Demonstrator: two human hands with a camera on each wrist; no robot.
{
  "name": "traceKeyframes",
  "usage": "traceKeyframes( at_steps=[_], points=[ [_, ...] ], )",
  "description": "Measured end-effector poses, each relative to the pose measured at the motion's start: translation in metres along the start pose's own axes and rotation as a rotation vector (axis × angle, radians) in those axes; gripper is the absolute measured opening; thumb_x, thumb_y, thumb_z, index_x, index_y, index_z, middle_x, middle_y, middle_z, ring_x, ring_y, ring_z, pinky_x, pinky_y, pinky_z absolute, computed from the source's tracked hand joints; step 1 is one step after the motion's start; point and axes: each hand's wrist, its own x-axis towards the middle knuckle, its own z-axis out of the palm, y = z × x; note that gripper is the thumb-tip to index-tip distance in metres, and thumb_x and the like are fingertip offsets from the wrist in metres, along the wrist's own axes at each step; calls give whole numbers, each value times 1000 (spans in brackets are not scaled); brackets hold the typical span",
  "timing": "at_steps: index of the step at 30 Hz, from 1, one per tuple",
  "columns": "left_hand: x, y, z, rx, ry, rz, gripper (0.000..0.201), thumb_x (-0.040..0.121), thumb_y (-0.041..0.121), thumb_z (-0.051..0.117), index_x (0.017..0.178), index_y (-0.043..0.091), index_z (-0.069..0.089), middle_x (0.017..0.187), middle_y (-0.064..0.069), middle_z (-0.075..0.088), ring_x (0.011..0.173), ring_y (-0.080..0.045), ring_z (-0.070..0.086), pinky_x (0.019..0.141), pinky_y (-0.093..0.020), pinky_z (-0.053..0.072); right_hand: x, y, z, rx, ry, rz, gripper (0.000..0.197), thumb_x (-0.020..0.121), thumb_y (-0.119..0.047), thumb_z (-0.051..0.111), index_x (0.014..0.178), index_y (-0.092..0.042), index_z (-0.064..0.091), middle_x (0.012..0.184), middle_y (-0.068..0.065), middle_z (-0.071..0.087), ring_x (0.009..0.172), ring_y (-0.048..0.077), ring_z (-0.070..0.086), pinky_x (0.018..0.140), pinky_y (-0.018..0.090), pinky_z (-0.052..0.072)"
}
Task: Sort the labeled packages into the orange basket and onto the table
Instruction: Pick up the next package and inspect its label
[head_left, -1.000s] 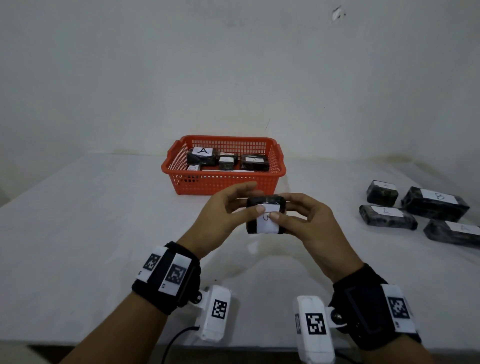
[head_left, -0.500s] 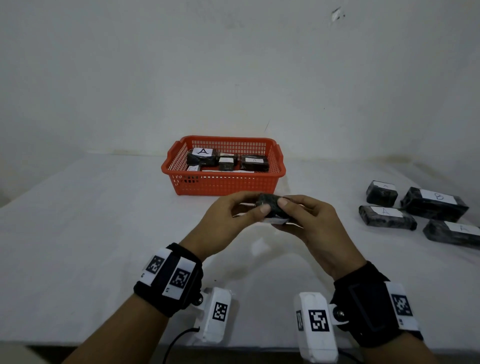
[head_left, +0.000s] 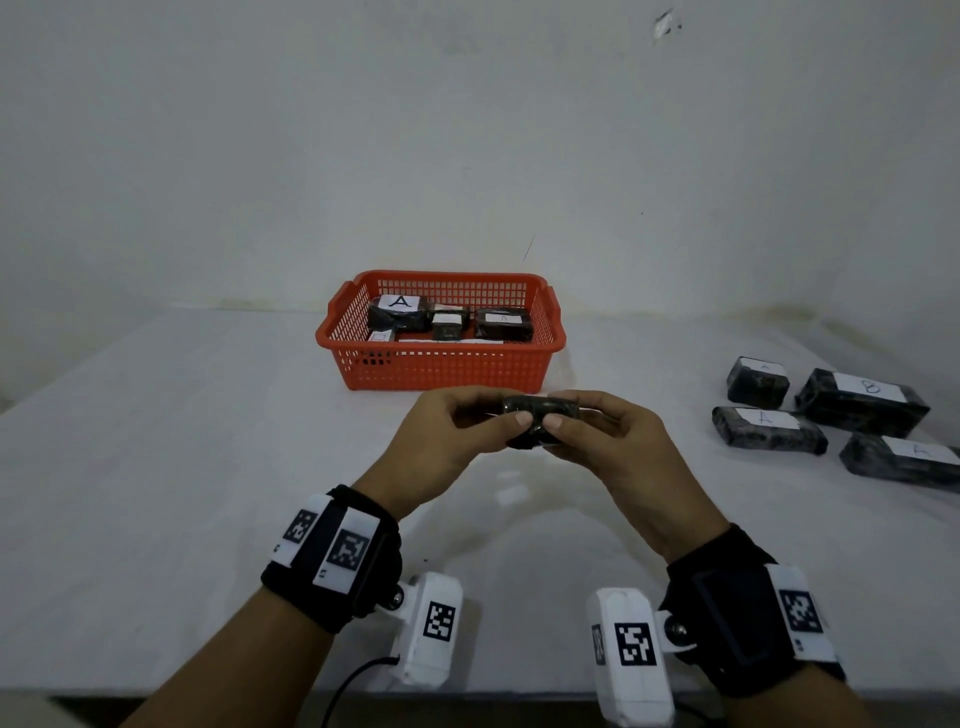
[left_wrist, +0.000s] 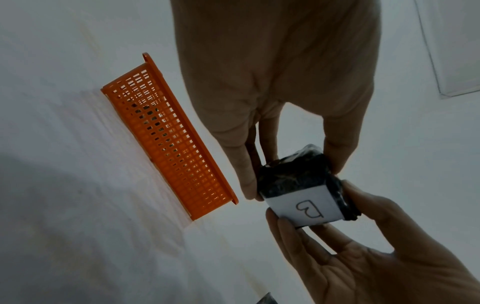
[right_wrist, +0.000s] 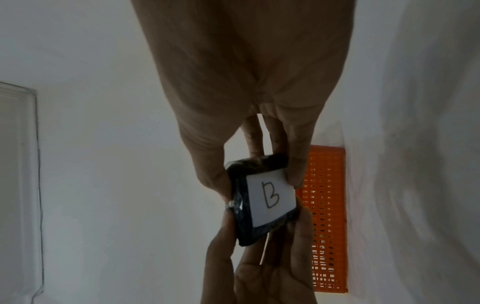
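Head view: small dark package (head_left: 540, 415) held in the air between left hand (head_left: 447, 447) and right hand (head_left: 613, 447), thumbs and fingers of both pinching its ends, label turned down and away. Just beyond, orange basket (head_left: 441, 369) on white table (head_left: 156, 467), with several dark labeled packages inside, one marked A (head_left: 399, 312). At far right on the table, four more dark packages (head_left: 860, 401), lying near one another, well apart from the basket.

Left wrist view: left hand (left_wrist: 272, 82) pinching the package (left_wrist: 298, 176) between thumb and fingers; white label with B (left_wrist: 306, 207) facing the camera; right hand (left_wrist: 363, 257) gripping the near end from below. Basket (left_wrist: 168, 133) off to the left, apart from the hands.

Right wrist view: right hand (right_wrist: 246, 82) clamped on the top end of the package (right_wrist: 249, 222), label B (right_wrist: 270, 197) plainly readable; left hand (right_wrist: 259, 267) pinching the lower end. Basket wall (right_wrist: 330, 216) behind, to the right
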Motion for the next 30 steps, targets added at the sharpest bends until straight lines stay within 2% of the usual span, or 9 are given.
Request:
traceKeyframes(
  at_steps=[4, 10, 14, 16, 18, 23, 25, 27, 30],
  points=[
    [2, -2, -1, 28, 19, 2, 31, 92, 18, 74, 122, 12, 74, 112, -3, 78, 104, -16, 75, 94, -32, 60, 1, -1, 0, 15, 5, 26, 30, 90, -15, 77, 119, -7, 70, 107, 12, 81, 103, 29, 78, 96, 37, 61],
    [-1, 0, 1, -20, -23, -45, 27, 97, 22, 69, 123, 16, 74, 113, -3, 78, 106, -19, 75, 95, -36, 61, 1, -5, 0, 10, 15, 7, 28, 88, -18, 79, 112, -4, 74, 101, 13, 81, 99, 28, 79, 94, 38, 62],
    [3, 1, 1, -149, 15, -101, 28, 101, 21, 63, 121, 4, 73, 115, -13, 77, 109, -29, 74, 93, -39, 62, 0, -6, 0, 66, -17, 11, 50, 80, -35, 78, 122, -8, 70, 105, 14, 81, 103, 28, 78, 95, 40, 60],
    [3, 3, 1, -221, 10, -140, 29, 103, 25, 58, 120, 7, 73, 115, -15, 77, 109, -33, 73, 93, -40, 61, 0, -7, 0, 89, -5, 10, 53, 77, -38, 77, 121, -8, 70, 103, 15, 81, 102, 28, 78, 95, 39, 60],
    [2, 4, 2, -259, -18, -170, 29, 104, 30, 56, 121, 13, 73, 116, -14, 77, 109, -33, 74, 96, -42, 60, 1, -7, 0, 75, 23, -4, 52, 75, -39, 78, 116, -7, 72, 98, 16, 81, 98, 29, 79, 91, 38, 61],
    [1, 7, 4, -306, -45, -218, 39, 101, 40, 52, 124, 14, 71, 113, -17, 77, 105, -37, 75, 90, -41, 63, 2, -7, 1, -7, 28, 6, 53, 76, -46, 76, 115, -10, 73, 97, 10, 82, 91, 28, 79, 79, 32, 63],
    [3, 10, 4, -315, -46, -264, 43, 104, 44, 46, 125, 15, 68, 109, -17, 78, 100, -38, 76, 84, -40, 64, 1, -7, 2, -12, -15, 23, 46, 83, -42, 75, 119, -13, 72, 105, 8, 81, 96, 27, 78, 80, 33, 63],
    [3, 13, 3, -276, -47, -301, 45, 106, 48, 42, 121, 15, 68, 103, -19, 79, 93, -39, 77, 78, -39, 65, 0, -7, 2, 1, -32, 24, 40, 88, -25, 78, 127, -20, 68, 113, 9, 79, 101, 25, 78, 82, 34, 64],
    [2, 12, 1, -169, -53, -336, 53, 105, 55, 40, 116, 12, 69, 95, -24, 78, 83, -39, 78, 70, -37, 66, -2, -5, 0, -32, -84, 10, 63, 85, -8, 83, 138, -33, 59, 122, 5, 75, 109, 24, 76, 88, 39, 64]
  ],
)
